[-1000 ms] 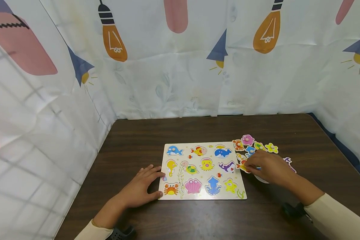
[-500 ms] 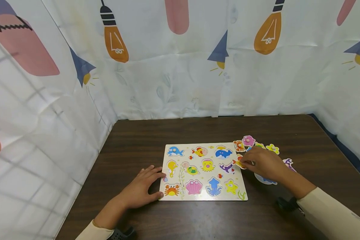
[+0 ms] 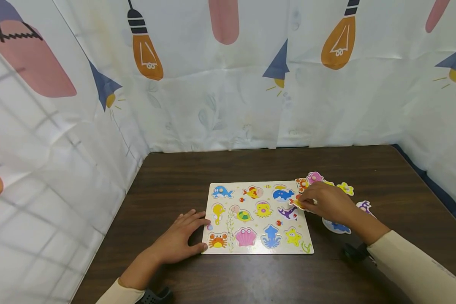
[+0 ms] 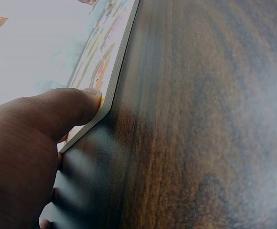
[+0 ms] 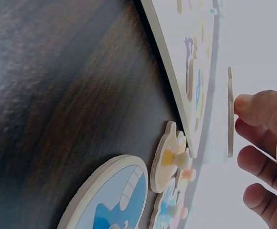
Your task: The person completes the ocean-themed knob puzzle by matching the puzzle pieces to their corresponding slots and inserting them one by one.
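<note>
Cream long sleeves [image 3: 414,270] — black wrist straps [image 3: 355,252] — bare hands

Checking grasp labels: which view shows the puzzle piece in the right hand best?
Right wrist. There the lifted piece shows edge-on, pinched by the right hand clear of the puzzle board. The head view shows only a yellow-red sliver past the fingers, over the board's right edge. The left wrist view misses it.

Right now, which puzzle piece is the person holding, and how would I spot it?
Start at the wooden puzzle board on the dark table. At its right edge the right hand pinches a flat orange-and-yellow piece, held above the board. Unlike the loose pieces lying beside it, this one is off the table.
</note>
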The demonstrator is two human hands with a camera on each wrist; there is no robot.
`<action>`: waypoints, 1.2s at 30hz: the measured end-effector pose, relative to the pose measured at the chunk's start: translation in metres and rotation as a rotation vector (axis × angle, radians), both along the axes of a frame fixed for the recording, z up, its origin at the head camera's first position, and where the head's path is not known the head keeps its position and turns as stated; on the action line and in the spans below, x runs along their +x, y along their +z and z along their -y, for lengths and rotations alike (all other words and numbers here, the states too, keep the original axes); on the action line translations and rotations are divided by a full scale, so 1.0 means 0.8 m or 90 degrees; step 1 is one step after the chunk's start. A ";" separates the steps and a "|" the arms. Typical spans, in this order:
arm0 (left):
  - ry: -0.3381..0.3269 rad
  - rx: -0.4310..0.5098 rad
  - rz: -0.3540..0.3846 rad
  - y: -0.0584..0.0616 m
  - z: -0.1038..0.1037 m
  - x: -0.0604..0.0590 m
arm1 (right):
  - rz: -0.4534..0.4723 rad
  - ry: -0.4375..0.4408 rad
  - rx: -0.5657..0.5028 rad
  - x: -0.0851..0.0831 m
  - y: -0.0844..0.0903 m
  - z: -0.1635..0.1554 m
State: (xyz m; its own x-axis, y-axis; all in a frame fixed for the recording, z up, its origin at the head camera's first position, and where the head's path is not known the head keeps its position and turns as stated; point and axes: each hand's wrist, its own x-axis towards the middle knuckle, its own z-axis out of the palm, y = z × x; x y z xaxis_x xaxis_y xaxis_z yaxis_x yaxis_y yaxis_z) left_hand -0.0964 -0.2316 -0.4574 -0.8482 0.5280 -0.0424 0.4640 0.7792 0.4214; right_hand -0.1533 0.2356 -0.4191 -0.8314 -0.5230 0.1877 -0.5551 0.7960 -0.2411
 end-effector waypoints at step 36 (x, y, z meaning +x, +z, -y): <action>0.012 -0.013 0.006 -0.002 0.001 0.001 | 0.050 0.011 -0.001 -0.037 -0.002 0.041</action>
State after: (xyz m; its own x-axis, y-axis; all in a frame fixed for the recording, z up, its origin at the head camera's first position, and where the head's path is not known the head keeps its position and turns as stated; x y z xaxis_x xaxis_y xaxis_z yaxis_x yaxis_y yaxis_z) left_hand -0.0958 -0.2322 -0.4588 -0.8571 0.5116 -0.0603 0.4460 0.7956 0.4100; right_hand -0.1828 0.2031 -0.4204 -0.8347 -0.5368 0.1229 -0.5477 0.7864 -0.2857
